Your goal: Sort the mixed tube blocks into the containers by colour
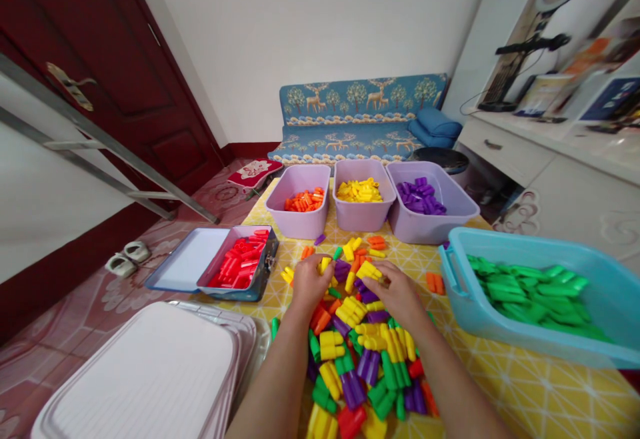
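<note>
A heap of plastic blocks [360,359] in yellow, green, purple, orange and red lies on the yellow patterned tablecloth [540,386] in front of me. My left hand [309,284] rests on the far edge of the heap, fingers curled around a yellow block [324,264]. My right hand [395,289] is beside it, pinching a yellow block [369,270] at its fingertips. Loose blocks lie scattered just beyond both hands.
Three lilac tubs stand at the back, holding orange [304,200], yellow [359,191] and purple blocks [421,196]. An open tin [235,262] with red blocks is at left, a teal basin [530,286] of green blocks at right. A white lidded box [145,372] sits near left.
</note>
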The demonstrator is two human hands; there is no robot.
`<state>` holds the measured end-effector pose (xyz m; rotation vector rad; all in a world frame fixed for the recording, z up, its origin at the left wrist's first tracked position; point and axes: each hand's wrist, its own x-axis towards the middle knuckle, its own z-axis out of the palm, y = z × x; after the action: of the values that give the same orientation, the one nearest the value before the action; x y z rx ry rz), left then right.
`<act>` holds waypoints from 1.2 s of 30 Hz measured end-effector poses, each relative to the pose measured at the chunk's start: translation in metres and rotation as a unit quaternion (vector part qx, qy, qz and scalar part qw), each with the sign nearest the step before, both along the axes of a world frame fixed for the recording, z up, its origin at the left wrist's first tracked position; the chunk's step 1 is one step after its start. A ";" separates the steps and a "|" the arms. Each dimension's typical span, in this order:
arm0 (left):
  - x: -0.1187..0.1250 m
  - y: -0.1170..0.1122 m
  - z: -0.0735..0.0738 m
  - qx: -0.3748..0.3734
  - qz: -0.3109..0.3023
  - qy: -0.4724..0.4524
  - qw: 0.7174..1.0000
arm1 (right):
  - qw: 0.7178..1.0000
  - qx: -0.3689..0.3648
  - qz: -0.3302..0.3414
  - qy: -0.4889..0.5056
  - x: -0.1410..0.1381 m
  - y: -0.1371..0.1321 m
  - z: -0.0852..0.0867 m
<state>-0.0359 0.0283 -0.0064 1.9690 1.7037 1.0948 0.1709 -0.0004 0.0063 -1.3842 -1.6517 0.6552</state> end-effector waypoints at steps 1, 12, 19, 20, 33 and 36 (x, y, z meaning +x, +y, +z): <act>0.000 0.001 -0.002 0.018 0.009 0.005 1.000 | 1.000 0.002 -0.003 -0.007 0.001 0.000 0.001; 0.002 0.003 -0.007 0.028 0.020 0.005 0.999 | 0.978 -0.079 0.157 -0.113 0.014 0.034 0.058; 0.003 0.002 -0.003 0.022 0.012 -0.010 1.000 | 0.973 0.029 -0.042 0.225 0.004 0.079 0.078; 0.003 0.002 -0.002 0.020 0.011 -0.011 1.000 | 0.981 0.020 -0.043 0.186 0.002 0.081 0.070; 0.004 0.001 0.000 0.008 0.011 -0.008 1.000 | 0.948 -0.061 0.065 -0.306 -0.004 0.052 0.008; 0.004 0.001 0.000 0.008 0.007 -0.003 1.000 | 0.945 -0.050 0.072 -0.316 -0.007 0.041 0.011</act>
<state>-0.0319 0.0294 -0.0065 1.9639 1.7129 1.1232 0.1640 0.0402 0.0174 -1.6677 -2.2653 0.3921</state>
